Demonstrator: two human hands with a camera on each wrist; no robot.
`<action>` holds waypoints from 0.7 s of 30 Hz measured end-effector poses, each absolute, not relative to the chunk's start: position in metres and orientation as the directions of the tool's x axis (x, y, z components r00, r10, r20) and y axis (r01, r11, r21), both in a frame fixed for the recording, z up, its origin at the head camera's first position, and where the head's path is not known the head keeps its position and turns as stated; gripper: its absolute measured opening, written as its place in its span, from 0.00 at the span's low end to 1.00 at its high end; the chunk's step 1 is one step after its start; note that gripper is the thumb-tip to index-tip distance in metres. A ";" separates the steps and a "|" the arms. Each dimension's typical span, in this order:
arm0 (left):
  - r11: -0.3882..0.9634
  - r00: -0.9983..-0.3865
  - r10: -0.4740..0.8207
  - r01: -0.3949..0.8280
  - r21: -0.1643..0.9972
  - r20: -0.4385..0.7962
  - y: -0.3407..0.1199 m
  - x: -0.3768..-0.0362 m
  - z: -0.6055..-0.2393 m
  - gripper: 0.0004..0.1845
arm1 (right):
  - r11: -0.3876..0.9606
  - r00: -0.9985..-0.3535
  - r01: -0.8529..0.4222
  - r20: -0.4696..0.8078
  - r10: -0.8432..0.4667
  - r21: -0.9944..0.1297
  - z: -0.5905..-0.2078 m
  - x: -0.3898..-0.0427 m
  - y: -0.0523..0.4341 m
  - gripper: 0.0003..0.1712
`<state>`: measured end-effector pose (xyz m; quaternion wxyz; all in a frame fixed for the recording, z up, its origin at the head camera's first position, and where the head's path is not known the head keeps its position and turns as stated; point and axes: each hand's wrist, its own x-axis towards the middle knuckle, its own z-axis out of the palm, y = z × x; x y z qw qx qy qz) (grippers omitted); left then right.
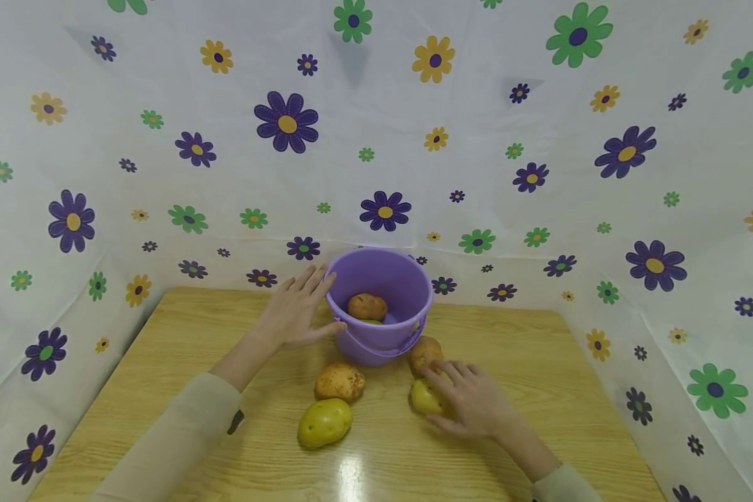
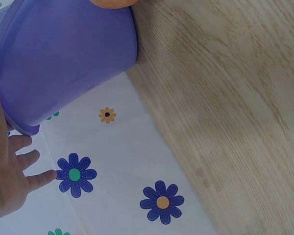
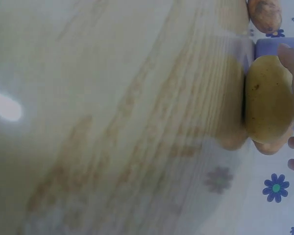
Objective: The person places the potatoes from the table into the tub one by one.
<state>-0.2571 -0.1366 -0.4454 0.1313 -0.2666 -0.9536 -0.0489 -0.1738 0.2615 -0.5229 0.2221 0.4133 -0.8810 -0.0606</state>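
A purple bucket [image 1: 379, 341] stands at the table's back, a brown potato [image 1: 367, 307] and part of a yellow one visible inside. My left hand [image 1: 296, 310] is at its left rim with fingers extended; the left wrist view shows fingers spread beside the bucket wall [image 2: 73, 54]. My right hand [image 1: 473, 401] reaches over a yellow potato [image 1: 427, 397], thumb and fingers at either side without a plain grip. Behind that lies a brown potato [image 1: 425, 354]. Thumb and fingers also border the yellow potato [image 3: 268, 100] in the right wrist view.
In front of the bucket, between my arms, lie another brown potato [image 1: 339, 383] and a yellow potato [image 1: 325, 423], close together. The wooden table [image 1: 527, 348] is bordered at the back and sides by a white flower-printed sheet [image 1: 477, 167].
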 end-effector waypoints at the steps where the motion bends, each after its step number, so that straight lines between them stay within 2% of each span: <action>1: 0.853 -0.824 0.495 0.521 0.025 0.277 -0.137 -0.257 -0.445 0.55 | 0.649 -0.556 -0.702 0.345 -0.756 0.292 -0.524 -0.174 0.262 0.52; 11: 0.855 -0.826 0.492 0.518 0.025 0.276 -0.137 -0.257 -0.446 0.56 | 0.631 -0.518 -0.710 0.375 -0.769 0.314 -0.536 -0.173 0.262 0.47; 21: 0.855 -0.827 0.491 0.518 0.028 0.274 -0.137 -0.258 -0.447 0.56 | 0.634 -0.520 -0.715 0.381 -0.764 0.295 -0.539 -0.171 0.260 0.47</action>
